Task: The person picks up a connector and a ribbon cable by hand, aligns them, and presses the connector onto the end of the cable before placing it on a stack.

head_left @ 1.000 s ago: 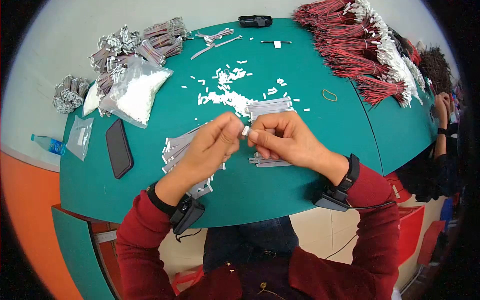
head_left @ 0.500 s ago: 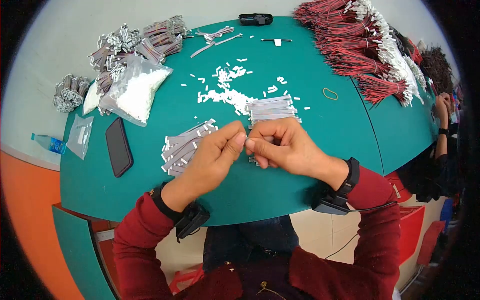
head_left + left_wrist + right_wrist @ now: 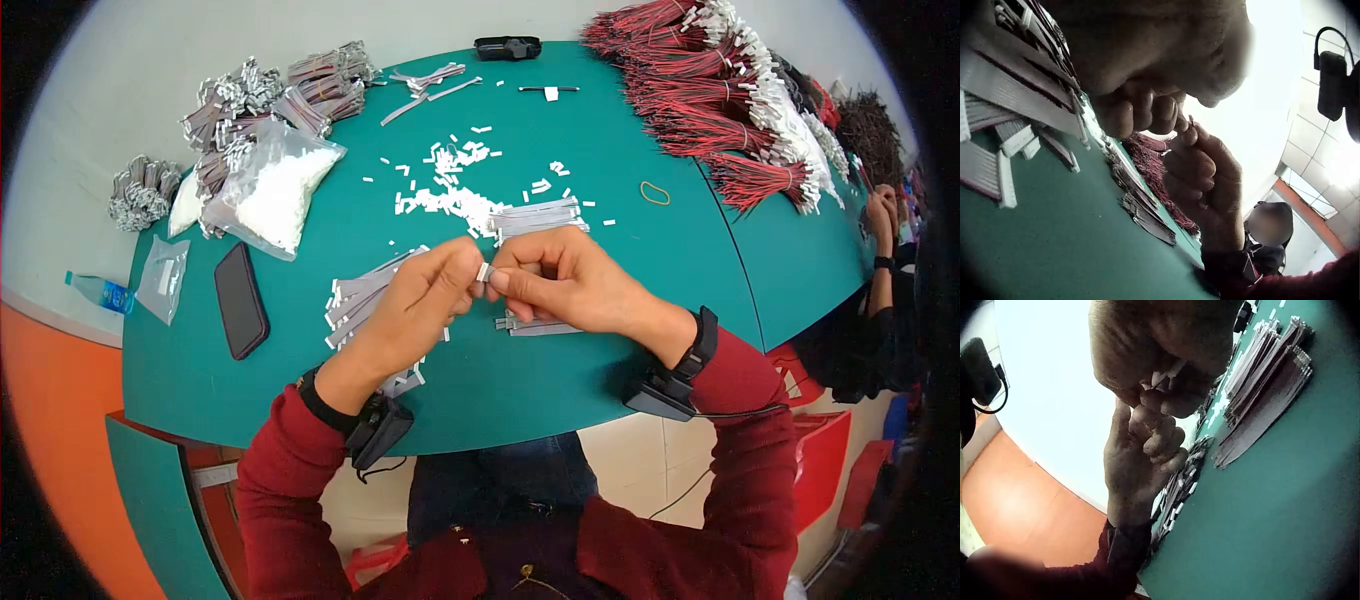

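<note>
Over the middle of the table my two hands meet at the fingertips. Between them shows a small white connector [image 3: 484,271] with a bit of grey ribbon cable [image 3: 491,284] at its right. My left hand [image 3: 425,300] pinches the connector between thumb and curled forefinger. From the other side my right hand [image 3: 570,280] pinches the cable, most of which its fingers hide. Below the left hand lies a loose pile of grey ribbon cables [image 3: 350,310] with white ends. A neater stack of ribbon cables [image 3: 540,216] lies under and behind the right hand.
Loose white connectors [image 3: 455,200] are scattered beyond the hands. At left are a phone [image 3: 241,300], a bag of white pieces [image 3: 285,195], a bottle [image 3: 100,291] and bundled cables [image 3: 240,95]. Red-black wire bundles [image 3: 700,100] and another person's hand [image 3: 882,215] are at right.
Half a second ago the fingertips closed together and hid the connector. Now they have parted slightly, the connector shows again, and the left hand has shifted a little up and left.
</note>
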The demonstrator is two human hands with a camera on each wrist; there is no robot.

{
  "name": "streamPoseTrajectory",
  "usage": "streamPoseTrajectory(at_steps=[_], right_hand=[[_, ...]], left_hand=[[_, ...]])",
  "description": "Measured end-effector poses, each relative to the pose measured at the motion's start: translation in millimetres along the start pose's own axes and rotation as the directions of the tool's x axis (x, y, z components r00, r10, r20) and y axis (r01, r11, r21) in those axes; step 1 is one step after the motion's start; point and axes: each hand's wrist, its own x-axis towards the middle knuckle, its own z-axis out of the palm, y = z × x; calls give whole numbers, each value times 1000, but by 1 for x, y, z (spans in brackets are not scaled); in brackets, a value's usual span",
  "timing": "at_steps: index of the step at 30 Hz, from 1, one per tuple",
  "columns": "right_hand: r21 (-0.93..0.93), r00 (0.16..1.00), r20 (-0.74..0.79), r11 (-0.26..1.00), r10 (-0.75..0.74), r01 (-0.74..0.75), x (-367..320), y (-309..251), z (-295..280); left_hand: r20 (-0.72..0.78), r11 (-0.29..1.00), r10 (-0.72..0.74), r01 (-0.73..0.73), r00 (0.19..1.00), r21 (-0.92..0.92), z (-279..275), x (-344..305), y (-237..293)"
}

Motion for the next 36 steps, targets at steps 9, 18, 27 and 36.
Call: streamPoseTrajectory(at_steps=[9, 18, 27, 36], right_hand=[[-111, 997, 55, 993, 55, -48, -6, -5, 4], [-385, 942, -222, 910, -251, 151, 0, -3, -25], [-827, 979, 150, 525, -135, 199, -10, 0, -23], [-862, 980, 180, 467, -85, 199, -9, 4, -23]], left_hand=[[-24, 955, 113, -102, 993, 278, 0, -3, 3], [-269, 909, 276, -160, 923, 384, -22, -21, 21], [-423, 697, 228, 156, 877, 700, -59, -66, -2], [-388, 729, 196, 131, 901, 672, -36, -42, 23]])
